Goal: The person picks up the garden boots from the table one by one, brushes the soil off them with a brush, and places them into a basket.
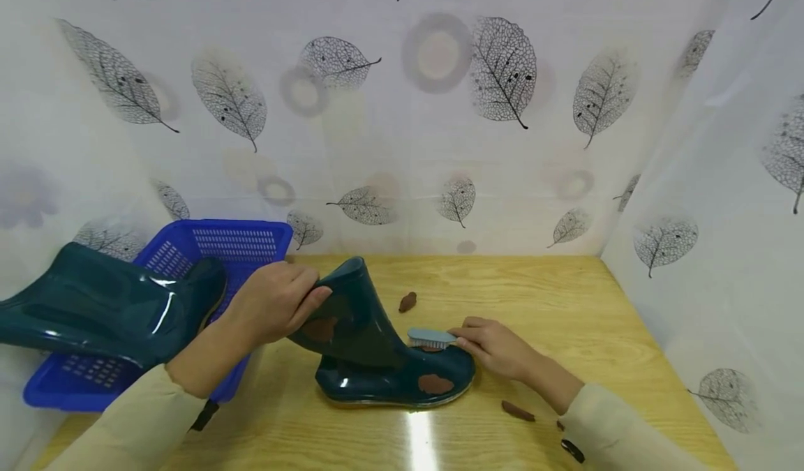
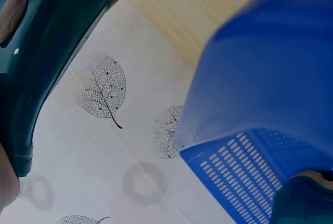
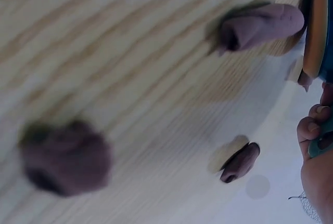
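A dark green rain boot (image 1: 364, 345) stands sole-down on the wooden table, toe to the right, with brown mud-like patches (image 1: 435, 384) on its shaft and foot. My left hand (image 1: 276, 302) grips the top of its shaft, thumb on the near side. In my right hand (image 1: 496, 345) is a light blue brush (image 1: 430, 337), pinched by its handle, its white bristles down on a brown patch over the toe. The left wrist view shows the boot's shaft (image 2: 52, 42) at the left. At the right edge of the right wrist view, fingers (image 3: 312, 125) curl round the brush handle.
A blue plastic basket (image 1: 241, 230) stands at the left, a second green boot (image 1: 113, 303) lying across it. Brown lumps are scattered on the table, one behind the boot (image 1: 407, 302) and one in front of my right hand (image 1: 518, 410). Leaf-printed sheeting (image 1: 402, 143) surrounds the table.
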The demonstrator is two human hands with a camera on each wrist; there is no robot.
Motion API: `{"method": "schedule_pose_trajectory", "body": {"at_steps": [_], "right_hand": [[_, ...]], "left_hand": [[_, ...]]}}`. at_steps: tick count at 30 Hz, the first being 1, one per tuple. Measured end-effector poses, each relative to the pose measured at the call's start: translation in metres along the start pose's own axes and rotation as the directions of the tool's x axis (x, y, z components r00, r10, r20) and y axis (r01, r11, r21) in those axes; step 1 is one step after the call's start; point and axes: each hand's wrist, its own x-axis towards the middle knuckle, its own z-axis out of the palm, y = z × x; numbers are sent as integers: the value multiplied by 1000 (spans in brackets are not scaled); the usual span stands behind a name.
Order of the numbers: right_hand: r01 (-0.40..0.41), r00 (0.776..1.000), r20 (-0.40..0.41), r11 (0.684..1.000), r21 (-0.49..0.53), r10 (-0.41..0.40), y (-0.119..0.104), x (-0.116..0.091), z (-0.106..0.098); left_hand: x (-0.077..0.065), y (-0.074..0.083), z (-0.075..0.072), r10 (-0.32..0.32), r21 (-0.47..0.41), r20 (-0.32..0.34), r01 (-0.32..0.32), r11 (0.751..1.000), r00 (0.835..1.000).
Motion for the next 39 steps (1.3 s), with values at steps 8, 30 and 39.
{"method": "schedule_pose_trajectory", "body": {"at_steps": [8, 30, 39], "right_hand": [[44, 999, 26, 998, -48, -43, -11, 18, 5], [64, 996, 80, 966, -250, -45, 13, -17, -47], [41, 999, 4, 999, -14, -41, 20, -24, -28]], "left_hand": [[1, -1, 2, 10, -7, -4, -10, 1000, 1000], [2, -1, -2, 7, -12, 29, -6, 1000, 1000], [5, -1, 0, 22, -16, 10, -22, 1000, 1000]]}}
